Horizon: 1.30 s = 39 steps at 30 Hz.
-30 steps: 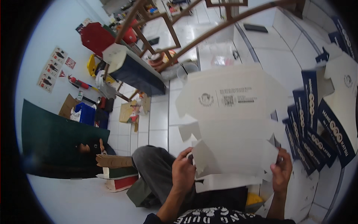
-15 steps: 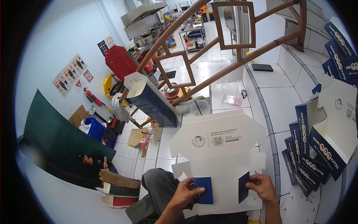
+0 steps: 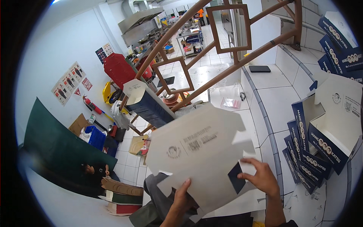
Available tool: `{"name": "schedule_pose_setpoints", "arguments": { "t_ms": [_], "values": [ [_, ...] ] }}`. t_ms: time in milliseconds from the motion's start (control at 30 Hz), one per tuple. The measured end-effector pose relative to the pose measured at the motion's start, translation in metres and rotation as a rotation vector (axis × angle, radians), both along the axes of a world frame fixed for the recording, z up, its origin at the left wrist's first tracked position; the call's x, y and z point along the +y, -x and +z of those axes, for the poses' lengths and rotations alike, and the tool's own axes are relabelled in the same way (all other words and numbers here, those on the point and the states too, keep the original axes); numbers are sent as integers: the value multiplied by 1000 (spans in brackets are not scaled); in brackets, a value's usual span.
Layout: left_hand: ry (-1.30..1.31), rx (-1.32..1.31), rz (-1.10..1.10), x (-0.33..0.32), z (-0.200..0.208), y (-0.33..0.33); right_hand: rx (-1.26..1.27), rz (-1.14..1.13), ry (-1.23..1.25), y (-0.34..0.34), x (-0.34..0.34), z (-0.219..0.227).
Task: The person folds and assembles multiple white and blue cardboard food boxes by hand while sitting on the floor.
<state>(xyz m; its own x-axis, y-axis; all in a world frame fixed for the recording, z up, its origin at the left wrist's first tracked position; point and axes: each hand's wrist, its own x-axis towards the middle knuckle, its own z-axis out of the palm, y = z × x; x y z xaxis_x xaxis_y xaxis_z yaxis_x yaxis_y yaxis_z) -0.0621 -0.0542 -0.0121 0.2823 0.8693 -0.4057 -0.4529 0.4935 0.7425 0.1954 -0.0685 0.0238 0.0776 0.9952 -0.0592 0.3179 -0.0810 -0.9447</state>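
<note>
A partly folded cardboard box blank (image 3: 211,155), white inside with small grey print, lies tilted over my lap. My left hand (image 3: 180,196) grips its near left edge, thumb on the white face and the other fingers hidden beneath. At the right side, a dark blue flap (image 3: 236,178) is turned over onto the white. The thumb and index finger of my right hand (image 3: 261,176) are at this flap, curved around its outer edge. Another white sheet (image 3: 242,204) shows under the blank.
Folded blue-and-white boxes (image 3: 329,143) stand nested at my right, with more boxes (image 3: 340,45) behind them. A tall blue box stack (image 3: 151,106) leans by the brown metal railing (image 3: 242,64) ahead. A phone (image 3: 259,69) rests on the tiled ledge. A person (image 3: 98,170) sits at lower left.
The blank has turned and tilted, its far panel swinging left and nearer. My left hand has left the left blue flap for the blank's near edge. My right hand stays by the right flap.
</note>
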Motion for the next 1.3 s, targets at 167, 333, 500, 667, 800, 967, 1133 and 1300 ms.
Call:
{"name": "schedule_pose_setpoints", "arguments": {
  "t_ms": [167,333,500,667,800,967,1133,1300],
  "values": [
    [-61,-234,271,22,20,-19,-101,-752,-427,30,-2,-35],
    [-173,-115,468,24,15,-25,726,-334,108,78,-30,-71],
    [-417,30,411,13,1,-25,547,-241,104,78,-23,-63],
    [-532,248,258,12,-1,-26,671,-185,101,79,-16,-33],
    [-430,-32,643,30,5,-24,909,-188,-190,93,-18,-35],
    [-383,-145,731,38,21,-14,121,247,-371,103,-9,-26],
    [-479,-100,803,34,27,-8,48,1,-455,119,7,-22],
    [-434,-50,791,29,28,-5,-3,-129,-459,123,12,-34]
  ]
}}
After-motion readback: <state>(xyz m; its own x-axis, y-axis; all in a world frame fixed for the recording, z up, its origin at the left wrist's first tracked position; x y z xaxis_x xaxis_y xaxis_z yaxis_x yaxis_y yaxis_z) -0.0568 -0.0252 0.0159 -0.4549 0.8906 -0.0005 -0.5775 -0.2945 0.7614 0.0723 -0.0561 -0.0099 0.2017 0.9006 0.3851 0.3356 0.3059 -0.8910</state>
